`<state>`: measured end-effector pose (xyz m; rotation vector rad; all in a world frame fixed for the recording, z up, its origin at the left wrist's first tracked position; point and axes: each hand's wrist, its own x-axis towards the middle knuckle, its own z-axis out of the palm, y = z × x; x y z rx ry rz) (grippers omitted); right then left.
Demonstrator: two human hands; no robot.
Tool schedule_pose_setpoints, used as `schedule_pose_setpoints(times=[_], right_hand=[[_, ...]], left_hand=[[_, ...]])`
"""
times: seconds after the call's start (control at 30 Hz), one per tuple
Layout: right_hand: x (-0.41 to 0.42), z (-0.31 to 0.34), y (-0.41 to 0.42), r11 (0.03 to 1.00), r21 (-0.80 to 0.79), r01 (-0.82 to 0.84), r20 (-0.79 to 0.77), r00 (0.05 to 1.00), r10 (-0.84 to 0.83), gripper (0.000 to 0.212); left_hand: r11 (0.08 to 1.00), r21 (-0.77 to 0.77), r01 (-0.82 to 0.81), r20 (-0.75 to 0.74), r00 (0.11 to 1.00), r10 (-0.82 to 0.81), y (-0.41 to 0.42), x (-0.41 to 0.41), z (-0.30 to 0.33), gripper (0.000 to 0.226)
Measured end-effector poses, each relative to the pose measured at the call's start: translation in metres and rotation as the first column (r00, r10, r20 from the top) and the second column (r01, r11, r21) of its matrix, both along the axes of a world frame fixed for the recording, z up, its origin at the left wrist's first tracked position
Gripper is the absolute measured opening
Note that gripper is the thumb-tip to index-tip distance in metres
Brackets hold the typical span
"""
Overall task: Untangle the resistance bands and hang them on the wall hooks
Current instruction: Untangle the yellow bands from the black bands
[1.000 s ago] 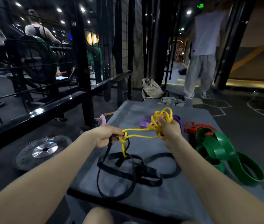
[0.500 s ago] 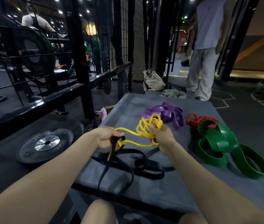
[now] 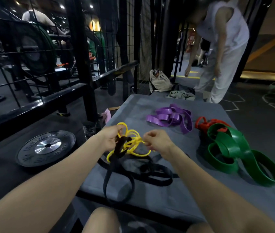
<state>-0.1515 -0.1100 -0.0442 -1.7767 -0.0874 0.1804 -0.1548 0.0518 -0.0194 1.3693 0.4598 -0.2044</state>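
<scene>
A thin yellow band (image 3: 134, 143) is knotted together with a black band (image 3: 143, 172) over a grey mat (image 3: 175, 195). My left hand (image 3: 111, 138) grips the yellow loops and a fold of the black band. My right hand (image 3: 157, 142) pinches yellow strands on the other side of the knot. The rest of the black band trails down over the mat's near edge. A purple band (image 3: 170, 117) lies farther back on the mat. At the right lie a red band (image 3: 207, 124) and a wide green band (image 3: 234, 152), overlapping. No wall hooks are visible.
A black weight plate (image 3: 46, 147) lies on the floor at the left, beside a black rack and wire fence (image 3: 81, 64). A person in white (image 3: 224, 52) bends over behind the mat, near a beige bag (image 3: 159, 82) and crumpled cloth (image 3: 181, 95).
Both hands came closer together and lower, bunching the stretched yellow band into a clump above the black band. The view tilted down; the person behind bent forward.
</scene>
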Motion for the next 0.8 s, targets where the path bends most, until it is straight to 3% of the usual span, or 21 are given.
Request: schedule_pose_setpoints(times=[0.07,0.23,0.33,0.47,0.53,0.6,0.67,0.8], right_hand=[[-0.009,0.001,0.008,0.992,0.034,-0.118,-0.051,0.992,0.120,0.018],[-0.015,0.010,0.006,0.969,0.138,-0.205,-0.071,0.974,0.216,0.007],[-0.015,0.012,-0.001,0.947,0.139,-0.291,-0.042,0.953,0.299,0.012],[-0.006,0.002,-0.004,0.993,0.109,-0.038,-0.013,0.999,0.039,0.020],[-0.002,-0.002,-0.006,0.991,0.135,0.026,-0.050,0.999,-0.020,0.018],[-0.002,-0.004,-0.009,0.983,0.179,0.027,-0.086,0.996,-0.012,0.025],[-0.003,-0.004,-0.010,0.977,0.215,-0.008,-0.098,0.995,0.030,0.032],[-0.006,-0.002,-0.009,0.953,0.295,-0.070,-0.100,0.990,0.104,0.032]], left_hand=[[0.999,-0.034,0.024,0.022,1.000,-0.023,-0.010,0.000,0.003,0.035],[0.990,0.006,0.138,0.131,0.982,-0.137,-0.019,0.000,0.011,0.027],[0.965,0.016,0.262,0.186,0.947,-0.261,-0.020,0.000,0.011,0.022],[0.891,0.315,0.326,0.186,0.900,-0.395,-0.022,0.002,0.005,0.015],[0.778,0.560,0.284,0.167,0.881,-0.442,-0.017,0.002,-0.006,0.011],[0.621,0.703,0.347,0.084,0.826,-0.557,-0.013,-0.002,-0.025,0.020],[0.545,0.723,0.424,0.017,0.779,-0.627,-0.012,-0.007,-0.045,0.020],[0.578,0.730,0.365,0.047,0.817,-0.575,-0.014,-0.001,-0.070,0.047]])
